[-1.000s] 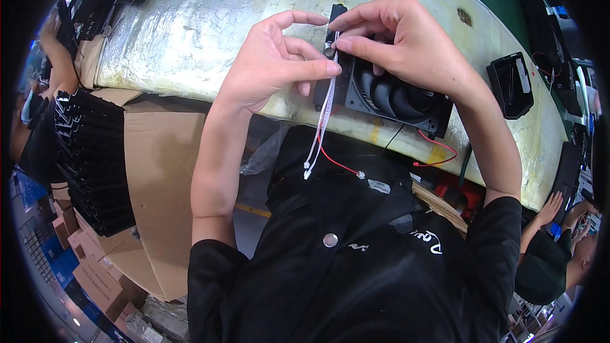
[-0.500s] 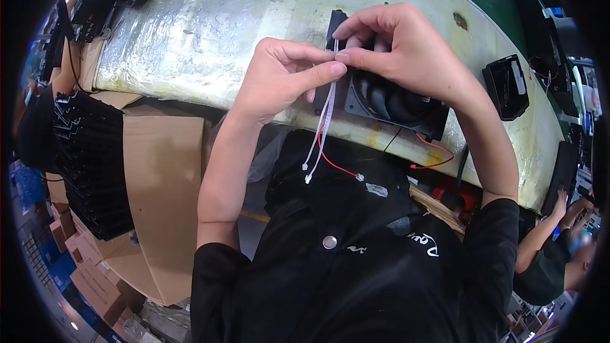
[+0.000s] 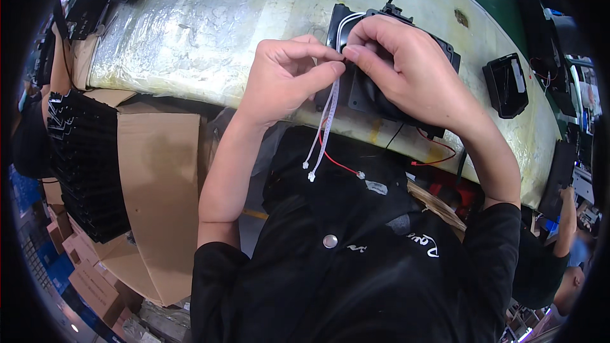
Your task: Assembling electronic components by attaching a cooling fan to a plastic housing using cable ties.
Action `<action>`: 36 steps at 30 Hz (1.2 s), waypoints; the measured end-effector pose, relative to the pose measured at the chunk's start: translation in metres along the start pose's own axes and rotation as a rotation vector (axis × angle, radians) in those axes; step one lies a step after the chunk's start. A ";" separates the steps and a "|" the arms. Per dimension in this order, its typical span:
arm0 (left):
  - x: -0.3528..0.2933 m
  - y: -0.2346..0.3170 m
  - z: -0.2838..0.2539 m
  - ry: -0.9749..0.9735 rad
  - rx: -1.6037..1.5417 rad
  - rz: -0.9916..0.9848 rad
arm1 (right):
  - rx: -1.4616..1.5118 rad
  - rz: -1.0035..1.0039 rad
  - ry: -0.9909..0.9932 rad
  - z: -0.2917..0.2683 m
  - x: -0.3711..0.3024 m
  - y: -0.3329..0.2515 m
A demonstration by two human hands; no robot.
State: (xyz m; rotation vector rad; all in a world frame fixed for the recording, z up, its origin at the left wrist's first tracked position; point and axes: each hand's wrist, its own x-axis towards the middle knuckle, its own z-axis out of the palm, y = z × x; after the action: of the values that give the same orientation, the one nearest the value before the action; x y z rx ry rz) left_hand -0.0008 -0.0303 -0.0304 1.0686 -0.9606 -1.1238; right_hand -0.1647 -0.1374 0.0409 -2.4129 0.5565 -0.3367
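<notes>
My left hand (image 3: 279,82) has thumb and index finger closed on a bundle of white wires (image 3: 330,109) at the left side of a black fan unit (image 3: 360,96). The wires hang toward me and end in small white connectors (image 3: 311,176). Beside them a red wire (image 3: 338,164) dangles with its own connector. My right hand (image 3: 410,67) lies over the unit, its thumb and fingertips pinched against the same wires just above the left fingertips. Beyond the fingers the white wires curve over the unit's black casing. The fingertips hide exactly where each one grips.
An open black plastic housing (image 3: 506,87) lies to the right on the film-covered table (image 3: 210,32). A cardboard box (image 3: 159,197) and stacked black parts (image 3: 86,171) stand at left. Another red wire (image 3: 438,160) hangs over the table's near edge. Co-workers are at both sides.
My right hand has turned and moved down over the unit, uncovering its far edge. The upper white wires now bend to the right in a curve. My left hand has barely moved.
</notes>
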 end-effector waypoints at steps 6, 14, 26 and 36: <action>0.002 -0.003 0.009 0.090 -0.110 0.039 | -0.004 -0.002 0.075 0.006 -0.001 0.007; 0.006 -0.006 0.000 0.034 -0.020 0.158 | 0.083 -0.086 0.039 0.010 -0.005 0.010; 0.015 -0.029 -0.002 -0.020 0.170 0.396 | 0.335 -0.142 -0.029 0.006 -0.012 0.018; 0.000 -0.036 0.015 0.171 0.145 0.469 | 0.411 0.411 -0.074 0.050 -0.079 -0.036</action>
State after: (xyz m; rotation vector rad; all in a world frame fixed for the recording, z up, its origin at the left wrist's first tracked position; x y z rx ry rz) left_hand -0.0227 -0.0359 -0.0617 0.9693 -1.0949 -0.5776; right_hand -0.2049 -0.0484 0.0175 -1.8568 0.8401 -0.1624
